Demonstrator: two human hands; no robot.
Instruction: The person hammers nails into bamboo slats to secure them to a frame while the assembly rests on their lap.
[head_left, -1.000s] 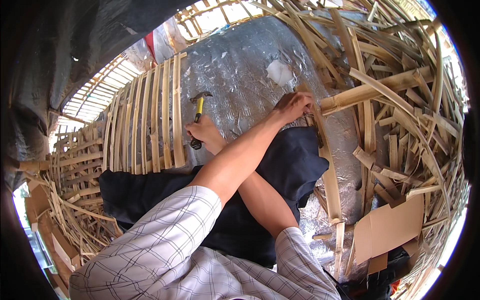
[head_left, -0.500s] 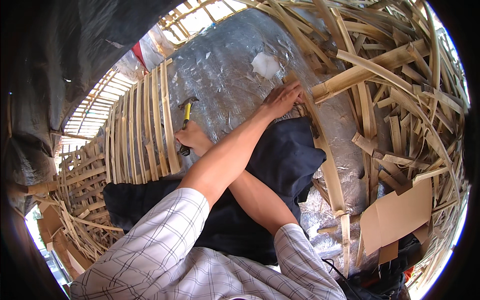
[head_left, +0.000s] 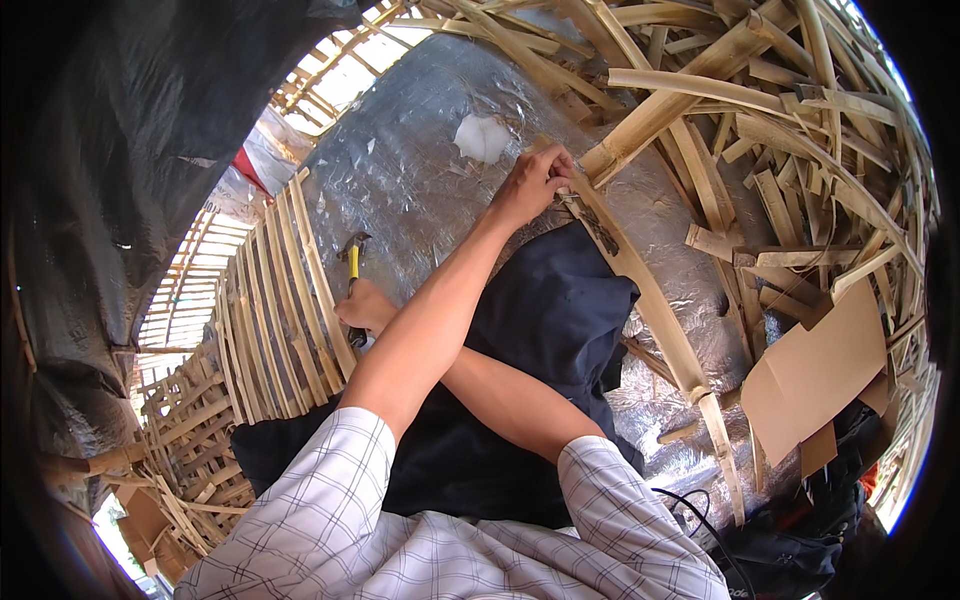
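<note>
My forearms are crossed, the left over the right. My right hand (head_left: 368, 306) is closed round the black grip of a claw hammer (head_left: 353, 264) with a yellow handle, its head up, beside a slatted bamboo panel (head_left: 280, 300). Reaching to the right, my left hand (head_left: 538, 184) has its fingers drawn together at a long split bamboo strip (head_left: 655, 315). What those fingers hold, if anything, is too small to make out. Small dark bits (head_left: 603, 236) lie along the strip next to them. Dark cloth (head_left: 555, 290) covers my lap below both hands.
Silvery foil sheeting (head_left: 400, 150) lies under the work, with a white torn patch (head_left: 482, 138). Bamboo offcuts (head_left: 790, 200) are heaped at the right, above a brown cardboard piece (head_left: 815, 370). Dark plastic sheeting (head_left: 90, 200) hangs at the left; woven bamboo (head_left: 205, 445) sits below it.
The view has shifted, so most of the scene sits differently. The hammer stands more upright in my right hand. My left hand's fingertips have drawn together and show more clearly over the strip.
</note>
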